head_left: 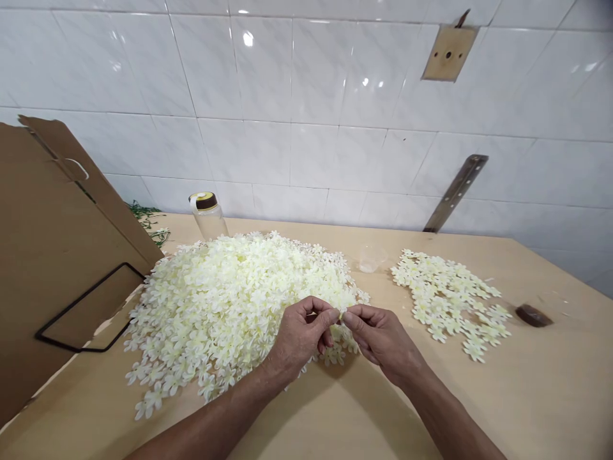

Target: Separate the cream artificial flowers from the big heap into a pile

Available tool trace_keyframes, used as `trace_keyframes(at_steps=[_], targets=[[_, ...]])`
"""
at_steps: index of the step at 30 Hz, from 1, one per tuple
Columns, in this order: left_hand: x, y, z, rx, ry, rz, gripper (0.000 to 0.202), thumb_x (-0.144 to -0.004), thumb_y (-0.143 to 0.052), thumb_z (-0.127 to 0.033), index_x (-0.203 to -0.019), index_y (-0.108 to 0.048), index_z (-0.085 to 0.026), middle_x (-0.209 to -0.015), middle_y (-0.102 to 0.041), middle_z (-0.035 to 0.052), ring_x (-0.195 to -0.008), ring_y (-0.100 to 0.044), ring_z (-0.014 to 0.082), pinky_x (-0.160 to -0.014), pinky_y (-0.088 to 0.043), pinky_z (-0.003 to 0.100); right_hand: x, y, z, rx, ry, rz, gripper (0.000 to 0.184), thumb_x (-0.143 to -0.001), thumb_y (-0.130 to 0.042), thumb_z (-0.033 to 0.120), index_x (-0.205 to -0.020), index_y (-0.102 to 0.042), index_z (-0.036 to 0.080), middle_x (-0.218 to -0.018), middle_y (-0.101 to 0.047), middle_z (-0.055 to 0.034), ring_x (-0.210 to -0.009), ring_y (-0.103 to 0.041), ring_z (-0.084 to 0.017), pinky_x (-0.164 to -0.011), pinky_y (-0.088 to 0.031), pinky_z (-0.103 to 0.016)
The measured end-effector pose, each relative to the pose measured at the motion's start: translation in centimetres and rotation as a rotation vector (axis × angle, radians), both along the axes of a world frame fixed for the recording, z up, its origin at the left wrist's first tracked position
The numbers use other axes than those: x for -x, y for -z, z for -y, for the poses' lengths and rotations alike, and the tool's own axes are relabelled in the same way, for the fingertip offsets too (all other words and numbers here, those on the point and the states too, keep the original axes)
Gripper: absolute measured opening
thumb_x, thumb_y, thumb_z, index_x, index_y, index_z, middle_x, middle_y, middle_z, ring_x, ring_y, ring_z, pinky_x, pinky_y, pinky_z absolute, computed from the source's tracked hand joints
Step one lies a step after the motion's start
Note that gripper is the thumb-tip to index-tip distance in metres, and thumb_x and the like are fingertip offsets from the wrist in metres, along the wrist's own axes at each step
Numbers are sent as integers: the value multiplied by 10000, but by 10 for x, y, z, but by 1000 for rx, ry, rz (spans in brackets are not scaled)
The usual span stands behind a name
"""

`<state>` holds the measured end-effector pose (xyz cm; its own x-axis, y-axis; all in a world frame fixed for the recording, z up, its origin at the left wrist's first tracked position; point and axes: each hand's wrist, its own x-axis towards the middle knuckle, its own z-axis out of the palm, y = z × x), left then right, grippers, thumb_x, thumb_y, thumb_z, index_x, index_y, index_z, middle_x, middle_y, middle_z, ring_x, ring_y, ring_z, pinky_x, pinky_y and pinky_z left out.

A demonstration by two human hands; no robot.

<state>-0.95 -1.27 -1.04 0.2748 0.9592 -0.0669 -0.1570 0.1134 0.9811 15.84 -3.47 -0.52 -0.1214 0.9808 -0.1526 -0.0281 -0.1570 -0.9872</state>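
Note:
A large heap of white and pale-yellow artificial flowers (230, 281) lies in the middle of the table. Over its right front edge, my left hand (299, 332) is closed in a pinch. My right hand (383, 338) meets it from the right, thumb and forefinger pressed together. Between the touching fingertips shows a tiny pale-yellow bit, mostly hidden and too small to name. Off to the right lies a smaller, flatter spread of the same flowers (445, 294), apart from both hands.
A cardboard box (62, 243) with a black wire frame (86, 348) stands at the left. Behind the heap is a clear bottle (211, 220). A small clear plastic cup (371, 259) and a dark brown object (534, 315) sit farther right. Green stems (146, 217) lie beside the box.

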Motion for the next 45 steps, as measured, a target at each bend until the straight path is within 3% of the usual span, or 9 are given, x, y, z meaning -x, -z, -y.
trace_keyframes(at_steps=[5, 13, 21, 27, 37, 45], targets=[[0, 0, 2, 35, 52, 37, 321, -797, -727, -465, -805, -621, -162, -505, -592, -6, -417, -505, 110, -417, -416, 213, -1, 1, 0, -13, 3, 4, 418, -800, -711, 577, -754, -620, 171, -457, -375, 95, -373, -270, -47, -347, -209, -185], [2, 0, 0, 224, 214, 211, 333, -795, -748, -436, -876, -663, -124, -561, -600, 12, -457, -506, 84, -428, -398, 178, -2, 3, 3, -31, -40, 121, 473, -842, -627, 628, -700, -583, 179, -443, -436, 72, -350, -337, -61, -324, -304, -179], [3, -1, 0, 257, 206, 236, 329, -754, -786, -428, -808, -629, -144, -549, -596, -1, -447, -504, 82, -419, -390, 172, -3, 3, 5, -49, -62, 164, 500, -856, -608, 634, -649, -521, 187, -445, -455, 63, -343, -356, -60, -320, -306, -175], [2, -6, 0, 242, 179, 188, 388, -744, -777, -481, -792, -636, -123, -527, -597, 9, -435, -492, 77, -424, -390, 174, -2, 4, 4, -36, -88, 64, 502, -854, -609, 642, -658, -512, 190, -480, -460, 57, -382, -343, -62, -314, -320, -169], [1, -5, 3, 93, 62, 64, 389, -786, -726, -514, -807, -624, -140, -511, -586, -2, -432, -500, 96, -428, -403, 197, -1, -1, 2, 24, -110, -50, 454, -845, -671, 582, -694, -520, 181, -497, -438, 71, -393, -294, -41, -327, -278, -153], [2, -4, 2, 181, 211, 163, 358, -806, -720, -469, -907, -640, -135, -546, -605, 8, -454, -519, 100, -426, -409, 190, -2, -1, 1, -15, -8, 1, 430, -818, -703, 574, -722, -578, 174, -494, -432, 67, -412, -325, -59, -330, -304, -167]])
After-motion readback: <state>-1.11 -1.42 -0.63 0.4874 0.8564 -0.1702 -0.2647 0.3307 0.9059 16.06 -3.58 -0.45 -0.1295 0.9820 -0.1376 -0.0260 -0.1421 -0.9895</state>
